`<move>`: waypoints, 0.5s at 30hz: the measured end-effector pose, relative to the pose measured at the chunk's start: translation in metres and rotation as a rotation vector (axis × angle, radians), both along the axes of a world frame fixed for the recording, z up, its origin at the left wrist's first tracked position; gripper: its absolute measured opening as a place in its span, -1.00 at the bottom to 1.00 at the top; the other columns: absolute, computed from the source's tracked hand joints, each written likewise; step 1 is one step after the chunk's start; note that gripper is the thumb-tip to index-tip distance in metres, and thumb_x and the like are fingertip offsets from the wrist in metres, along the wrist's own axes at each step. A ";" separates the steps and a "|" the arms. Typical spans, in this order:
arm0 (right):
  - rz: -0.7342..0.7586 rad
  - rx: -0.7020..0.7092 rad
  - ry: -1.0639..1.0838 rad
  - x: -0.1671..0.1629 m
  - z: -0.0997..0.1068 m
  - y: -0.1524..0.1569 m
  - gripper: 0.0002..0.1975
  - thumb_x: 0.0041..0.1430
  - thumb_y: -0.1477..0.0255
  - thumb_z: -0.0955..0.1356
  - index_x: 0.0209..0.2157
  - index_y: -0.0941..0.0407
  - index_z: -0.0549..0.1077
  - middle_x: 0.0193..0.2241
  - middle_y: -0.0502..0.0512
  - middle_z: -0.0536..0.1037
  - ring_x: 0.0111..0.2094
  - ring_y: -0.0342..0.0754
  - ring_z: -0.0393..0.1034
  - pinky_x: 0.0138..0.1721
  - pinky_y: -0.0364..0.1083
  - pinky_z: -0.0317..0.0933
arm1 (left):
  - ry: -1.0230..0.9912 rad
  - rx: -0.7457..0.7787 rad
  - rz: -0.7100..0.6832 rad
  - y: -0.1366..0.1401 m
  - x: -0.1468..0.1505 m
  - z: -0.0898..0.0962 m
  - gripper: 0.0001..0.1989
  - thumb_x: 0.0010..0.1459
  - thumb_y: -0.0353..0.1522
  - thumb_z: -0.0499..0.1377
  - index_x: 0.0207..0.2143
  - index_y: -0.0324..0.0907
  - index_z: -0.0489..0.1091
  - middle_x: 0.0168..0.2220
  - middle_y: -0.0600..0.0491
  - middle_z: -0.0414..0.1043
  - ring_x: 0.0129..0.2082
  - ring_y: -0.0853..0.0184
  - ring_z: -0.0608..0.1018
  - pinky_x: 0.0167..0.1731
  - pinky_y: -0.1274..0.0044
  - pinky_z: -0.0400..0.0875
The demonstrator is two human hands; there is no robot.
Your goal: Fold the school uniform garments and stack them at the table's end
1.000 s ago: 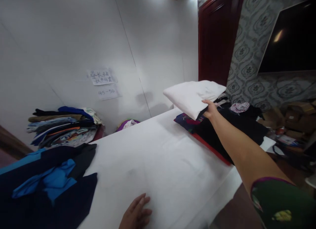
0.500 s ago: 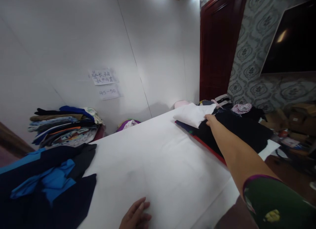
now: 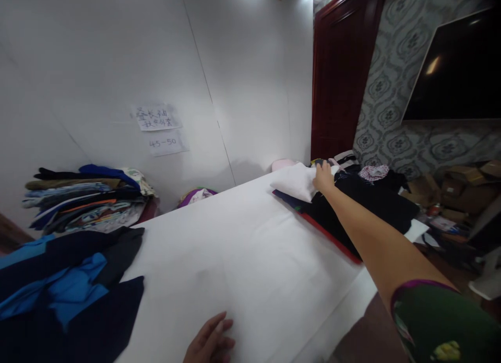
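Observation:
My right hand (image 3: 324, 179) reaches far across the table onto a white pillow-like bundle (image 3: 293, 182), fingers stretched over its right corner. It does not visibly grip it. The bundle rests on black clothing (image 3: 376, 198) with a red edge, laid along the table's right side. Near the table's front edge, my left hand (image 3: 211, 338) hovers with loosely bent fingers apart, holding nothing. Dark navy and bright blue garments (image 3: 78, 295) lie to its left, away from the fingers.
A white-covered table (image 3: 203, 248) spreads before me. Folded clothes (image 3: 86, 196) are stacked at the left, beside a purple-edged bundle (image 3: 198, 196). Handwritten papers (image 3: 158, 117) hang on the wall. A spotted cloth (image 3: 373, 172) lies at the far right, with cardboard boxes (image 3: 454, 190) beyond.
My right hand has moved up and slightly left over the bundle's corner, its fingers now pointing upward. The bundle stays in place. My left hand has hardly moved; the view has turned slightly right.

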State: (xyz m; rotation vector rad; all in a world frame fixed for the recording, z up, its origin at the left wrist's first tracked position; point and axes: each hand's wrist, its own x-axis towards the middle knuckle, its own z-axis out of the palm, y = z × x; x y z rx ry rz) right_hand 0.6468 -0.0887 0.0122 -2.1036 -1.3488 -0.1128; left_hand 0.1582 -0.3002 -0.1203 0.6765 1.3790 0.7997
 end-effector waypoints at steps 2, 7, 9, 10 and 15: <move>0.081 0.046 -0.144 -0.009 0.008 0.003 -0.40 0.17 0.49 0.24 0.24 0.21 0.03 0.32 0.34 -0.19 0.31 0.22 -0.42 0.20 0.27 -0.24 | 0.007 0.006 0.004 0.000 0.001 0.001 -0.52 -0.34 -0.09 0.41 -0.31 -0.02 0.48 -0.26 0.10 0.54 -0.43 0.31 0.53 -0.54 0.56 0.37; 0.190 0.088 0.071 -0.008 -0.003 0.010 -0.41 0.14 0.16 0.31 0.12 0.18 0.22 0.25 0.37 0.05 0.29 0.26 -0.30 0.18 0.30 -0.29 | 0.046 0.039 0.027 -0.003 0.005 0.006 -0.53 -0.35 -0.08 0.39 -0.32 -0.03 0.47 -0.29 0.08 0.54 -0.46 0.30 0.51 -0.58 0.56 0.35; 0.131 0.031 0.254 0.000 -0.021 0.009 -0.40 0.06 0.05 0.34 -0.02 0.21 0.34 0.14 0.45 0.21 0.25 0.30 -0.16 0.14 0.30 -0.17 | 0.037 0.051 0.031 -0.005 0.006 0.008 -0.50 -0.37 -0.07 0.39 -0.32 -0.05 0.47 -0.29 0.07 0.53 -0.46 0.30 0.50 -0.57 0.56 0.35; 0.089 0.006 0.318 0.004 -0.030 0.008 -0.42 0.04 0.02 0.35 -0.09 0.22 0.37 0.09 0.48 0.25 0.23 0.32 -0.12 0.12 0.31 -0.13 | 0.032 0.053 0.033 -0.006 0.006 0.008 -0.48 -0.39 -0.06 0.40 -0.31 -0.06 0.48 -0.28 0.06 0.53 -0.45 0.30 0.50 -0.56 0.55 0.35; -0.007 -0.046 0.400 0.014 -0.053 0.005 -0.56 0.09 0.06 0.33 -0.31 0.21 0.39 0.03 0.48 0.31 0.19 0.31 -0.07 0.08 0.32 -0.13 | 0.031 0.112 0.023 -0.010 0.006 0.010 -0.40 -0.36 -0.02 0.38 -0.25 -0.13 0.47 -0.22 -0.04 0.51 -0.43 0.29 0.52 -0.53 0.53 0.37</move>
